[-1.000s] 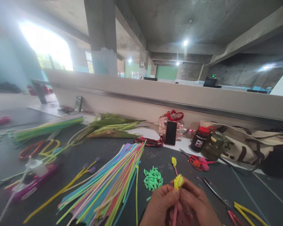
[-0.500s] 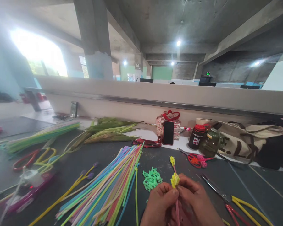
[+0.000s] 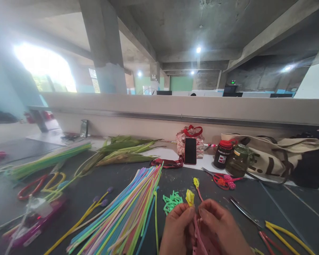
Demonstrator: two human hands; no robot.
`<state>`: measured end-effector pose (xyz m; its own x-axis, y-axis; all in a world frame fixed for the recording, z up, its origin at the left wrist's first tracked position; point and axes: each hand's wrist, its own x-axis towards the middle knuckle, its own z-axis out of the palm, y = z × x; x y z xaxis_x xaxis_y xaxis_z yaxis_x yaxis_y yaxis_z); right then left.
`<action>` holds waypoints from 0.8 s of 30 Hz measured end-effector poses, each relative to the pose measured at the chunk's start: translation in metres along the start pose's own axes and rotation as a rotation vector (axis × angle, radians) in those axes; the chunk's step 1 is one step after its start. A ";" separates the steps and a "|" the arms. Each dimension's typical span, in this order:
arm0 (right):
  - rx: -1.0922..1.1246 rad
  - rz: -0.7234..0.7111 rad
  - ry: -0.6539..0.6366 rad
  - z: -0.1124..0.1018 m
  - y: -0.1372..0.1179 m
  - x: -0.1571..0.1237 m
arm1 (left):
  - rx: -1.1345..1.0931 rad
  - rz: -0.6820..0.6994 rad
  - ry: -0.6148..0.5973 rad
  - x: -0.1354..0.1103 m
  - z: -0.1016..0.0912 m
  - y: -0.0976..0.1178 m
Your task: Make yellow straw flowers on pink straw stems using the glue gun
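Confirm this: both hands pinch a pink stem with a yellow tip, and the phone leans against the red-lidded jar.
Wrong on one point: the head view shows the phone propped against the patterned pouch, not the red-lidded jar beside it. The left hand and right hand do pinch the yellow-tipped pink stem.

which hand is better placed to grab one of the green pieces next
Left, probably. The left hand sits right beside the green pieces, while the right hand lies further over, toward the metal scissors. Both pinch the pink stem, so the right would have to hold it alone.
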<state>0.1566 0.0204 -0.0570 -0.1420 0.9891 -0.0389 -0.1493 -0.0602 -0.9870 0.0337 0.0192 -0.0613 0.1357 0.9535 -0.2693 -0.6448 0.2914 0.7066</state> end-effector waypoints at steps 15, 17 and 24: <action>-0.152 0.082 -0.097 0.008 -0.002 -0.005 | -0.066 -0.020 -0.030 -0.002 0.001 0.011; -0.183 0.063 -0.093 0.006 0.002 -0.004 | -0.063 -0.020 -0.020 -0.006 0.003 0.016; -0.111 0.132 -0.111 0.007 -0.005 -0.008 | -0.048 -0.029 -0.021 -0.010 0.002 0.020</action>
<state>0.1514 0.0120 -0.0510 -0.2608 0.9525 -0.1573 -0.0142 -0.1667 -0.9859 0.0215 0.0159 -0.0433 0.1701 0.9462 -0.2753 -0.6757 0.3153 0.6663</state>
